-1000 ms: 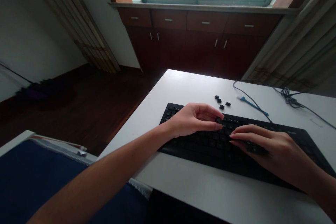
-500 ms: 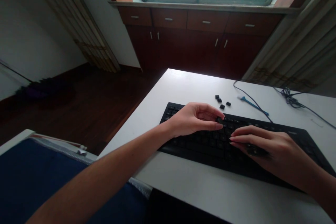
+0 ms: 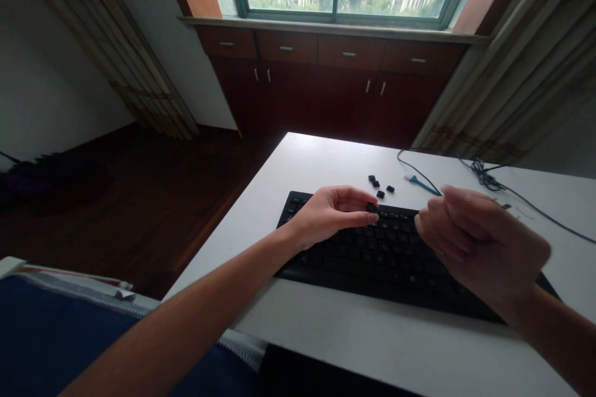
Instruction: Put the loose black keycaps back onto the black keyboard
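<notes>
My left hand (image 3: 333, 214) pinches a small black keycap (image 3: 371, 207) between thumb and fingertips, just over the upper middle of a black computer keyboard (image 3: 372, 267). My right hand (image 3: 482, 239) is raised above the keyboard's right part, its fingers curled toward the palm and blurred. Whatever its fingers may enclose is hidden. Several loose black keycaps (image 3: 380, 194) lie in a small group on the table, just beyond the keyboard. A blue keycap puller (image 3: 423, 185) lies to their right, near my right hand.
The keyboard sits on a white table (image 3: 326, 161). A dark cable (image 3: 487, 181) lies coiled and trailing across its far right. A blue zippered bag (image 3: 60, 335) lies at lower left, beyond the table's left edge. Dark wooden cabinets (image 3: 326, 99) stand under the window ahead.
My right hand has lifted off the keys and curled. My left hand keeps its pinch at the keyboard. The whole view has shifted slightly.
</notes>
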### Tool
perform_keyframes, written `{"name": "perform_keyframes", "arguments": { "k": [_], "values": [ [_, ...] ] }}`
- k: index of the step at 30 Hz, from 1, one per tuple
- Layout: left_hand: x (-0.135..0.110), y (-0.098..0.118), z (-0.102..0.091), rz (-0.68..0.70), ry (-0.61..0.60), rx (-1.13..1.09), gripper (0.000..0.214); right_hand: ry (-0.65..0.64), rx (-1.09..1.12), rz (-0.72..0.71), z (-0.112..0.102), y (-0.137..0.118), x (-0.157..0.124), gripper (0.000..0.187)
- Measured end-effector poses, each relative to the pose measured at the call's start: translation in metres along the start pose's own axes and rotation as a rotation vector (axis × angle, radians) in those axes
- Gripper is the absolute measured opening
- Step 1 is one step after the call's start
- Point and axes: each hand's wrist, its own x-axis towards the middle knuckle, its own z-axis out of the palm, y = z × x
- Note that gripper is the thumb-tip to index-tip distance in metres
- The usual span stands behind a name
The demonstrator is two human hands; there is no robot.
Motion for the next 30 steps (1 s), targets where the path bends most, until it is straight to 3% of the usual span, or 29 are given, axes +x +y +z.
{"name": "perform_keyframes", "arguments": {
  "k": [2,6,12,18,21,23,27,30],
  "values": [
    [0.001,-0.002,-0.001,0.011,0.042,-0.04,0.041,-0.008,-0.005,-0.039,0.006,0.009,0.003,0.052],
    [0.002,-0.002,-0.001,0.031,0.11,-0.043,0.039,0.012,-0.192,0.023,0.003,0.027,0.002,0.054],
    [0.001,0.0,0.001,0.019,0.087,-0.028,0.04,0.046,-0.093,-0.075,0.001,0.013,-0.001,0.055],
    [0.0,-0.001,0.002,0.054,0.097,-0.056,0.038,-0.012,-0.202,0.012,0.004,0.031,0.004,0.057],
    [-0.002,0.001,0.004,0.079,0.063,-0.056,0.037,-0.04,-0.191,-0.032,0.001,0.02,0.006,0.057],
    [-0.003,0.001,0.006,0.103,0.04,-0.07,0.036,-0.019,-0.306,-0.083,-0.004,0.009,0.005,0.057],
    [-0.004,0.002,0.009,0.161,0.014,-0.104,0.033,0.036,-0.753,-0.222,-0.019,0.005,0.003,0.035],
    [-0.003,0.001,0.01,0.167,0.019,-0.112,0.032,-0.095,-0.932,-0.287,-0.028,0.013,0.002,0.006]
  ]
}}
